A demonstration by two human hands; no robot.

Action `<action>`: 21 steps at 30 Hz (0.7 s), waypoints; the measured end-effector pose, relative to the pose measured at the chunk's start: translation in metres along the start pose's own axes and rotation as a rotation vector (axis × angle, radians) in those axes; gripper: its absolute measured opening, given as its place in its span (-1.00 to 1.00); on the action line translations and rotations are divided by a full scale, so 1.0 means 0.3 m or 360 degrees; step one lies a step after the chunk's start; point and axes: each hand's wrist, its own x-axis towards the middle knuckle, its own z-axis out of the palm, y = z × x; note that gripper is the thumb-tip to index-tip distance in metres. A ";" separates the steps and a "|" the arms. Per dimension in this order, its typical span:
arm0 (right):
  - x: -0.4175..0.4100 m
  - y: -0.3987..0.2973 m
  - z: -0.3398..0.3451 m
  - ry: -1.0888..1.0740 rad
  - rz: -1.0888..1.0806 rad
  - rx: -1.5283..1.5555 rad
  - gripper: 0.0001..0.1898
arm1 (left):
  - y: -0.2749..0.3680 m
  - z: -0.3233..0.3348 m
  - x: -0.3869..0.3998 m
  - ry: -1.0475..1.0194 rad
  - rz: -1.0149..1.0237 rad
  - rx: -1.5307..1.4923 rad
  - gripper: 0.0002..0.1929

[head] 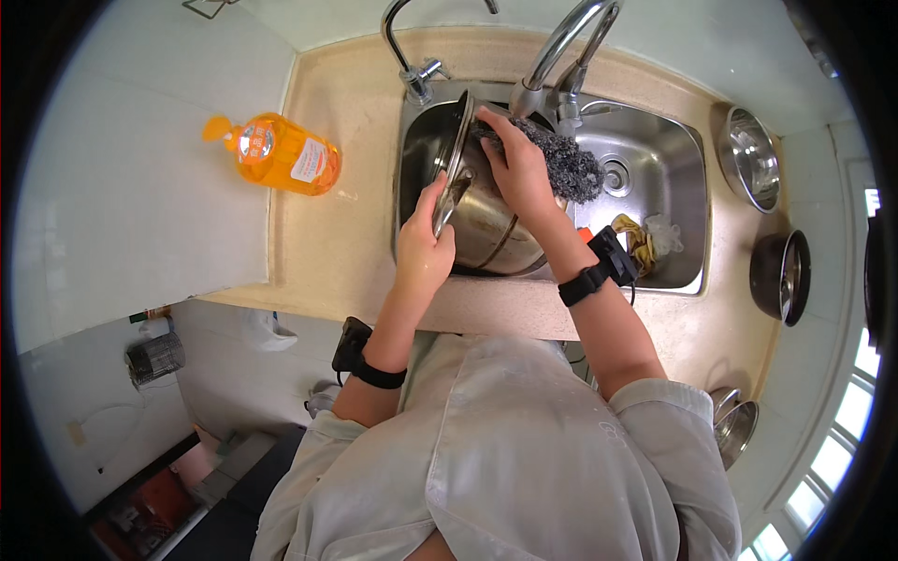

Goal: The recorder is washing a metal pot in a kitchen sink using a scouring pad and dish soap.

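A stainless steel pot [491,224] lies tilted in the left sink basin, its rim turned to the left and brown marks on its outer wall. My left hand [426,245] grips the pot's metal side handle [446,210]. On the upper side of the pot, my right hand [518,165] presses a shaggy dark grey scrubbing cloth [570,165]. Part of that cloth is hidden under the fingers, and its loose end hangs toward the right basin. The pot's inside is mostly out of sight.
A chrome faucet [561,45] arches over the pot, with a slimmer tap [419,84] to its left. Yellow-brown scraps [635,242] and clear plastic [663,235] lie in the right basin [673,168]. An orange detergent bottle [287,154] is at left; metal bowls [751,158] stand along the right wall.
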 end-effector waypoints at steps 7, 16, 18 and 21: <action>-0.057 0.066 -0.078 -0.0072 -0.0121 -0.0655 -0.60 | 0.003 -0.003 -0.004 0.0005 0.0004 0.0017 -0.34; -0.014 0.146 -0.228 -0.0333 0.0029 -0.0380 -0.70 | -0.005 -0.002 -0.006 -0.0003 -0.0014 -0.0032 -0.34; -0.015 0.160 -0.221 -0.0257 -0.0051 -0.0475 -0.75 | -0.008 0.000 -0.003 0.0011 0.0016 -0.0031 -0.34; 0.015 0.105 -0.192 0.0009 0.0161 -0.0576 -0.85 | -0.013 0.000 -0.004 0.0044 0.0066 -0.0007 -0.34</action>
